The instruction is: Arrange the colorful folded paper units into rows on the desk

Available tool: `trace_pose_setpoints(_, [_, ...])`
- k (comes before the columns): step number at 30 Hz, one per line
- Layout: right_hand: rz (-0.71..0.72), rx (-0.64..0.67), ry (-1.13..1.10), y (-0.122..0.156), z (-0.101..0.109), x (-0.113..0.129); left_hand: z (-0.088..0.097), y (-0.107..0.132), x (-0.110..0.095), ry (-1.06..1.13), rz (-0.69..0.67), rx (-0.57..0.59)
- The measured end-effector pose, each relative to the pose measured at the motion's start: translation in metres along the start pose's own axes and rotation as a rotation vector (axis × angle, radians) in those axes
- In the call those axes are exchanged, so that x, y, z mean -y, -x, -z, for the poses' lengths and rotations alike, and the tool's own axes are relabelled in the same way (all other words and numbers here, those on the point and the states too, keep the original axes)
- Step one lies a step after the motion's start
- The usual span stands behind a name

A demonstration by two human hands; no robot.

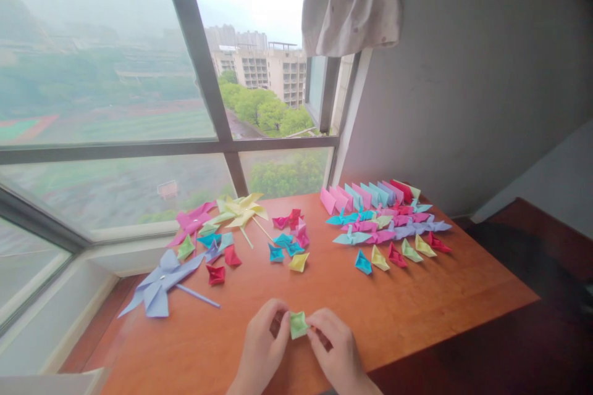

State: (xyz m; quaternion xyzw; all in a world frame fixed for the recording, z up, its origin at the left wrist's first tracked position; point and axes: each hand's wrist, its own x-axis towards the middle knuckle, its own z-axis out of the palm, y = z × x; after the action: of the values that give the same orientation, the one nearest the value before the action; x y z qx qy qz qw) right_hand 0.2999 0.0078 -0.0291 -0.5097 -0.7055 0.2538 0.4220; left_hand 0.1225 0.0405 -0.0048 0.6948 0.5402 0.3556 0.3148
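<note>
A small folded piece of green paper (298, 324) is pinched between both my hands near the front edge of the orange-brown wooden table (445, 302). My left hand (262, 349) grips its left side with thumb and fingers closed. On its right side, my right hand (334, 352) holds it the same way. Both hands hover just above the tabletop.
A blue paper pinwheel (160, 287), a pink one (192, 222) and a yellow one (241, 213) lie at the left. Small folded pieces (290, 244) sit mid-table. Rows of coloured origami (384, 222) fill the back right. A large window (139, 74) and a grey wall (463, 74) stand behind.
</note>
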Motion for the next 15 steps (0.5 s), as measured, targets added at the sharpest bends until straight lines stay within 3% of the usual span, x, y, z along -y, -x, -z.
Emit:
trace_pose_setpoints(4, [0.002,-0.059,-0.003,-0.005,0.009,-0.003,0.000,0.001,0.000,0.078,0.002,0.004])
trace_pose_setpoints(7, [-0.031,-0.152,0.013,-0.011,0.034,-0.011,-0.001,0.000,0.004,0.066,-0.001,-0.016])
trace_pose_setpoints(10, [-0.090,-0.293,0.071,-0.016,0.080,-0.030,-0.002,-0.001,0.009,0.020,-0.009,-0.005])
trace_pose_setpoints(15, [-0.202,-0.619,0.263,-0.015,0.188,-0.092,-0.003,0.000,0.015,-0.029,-0.026,0.005])
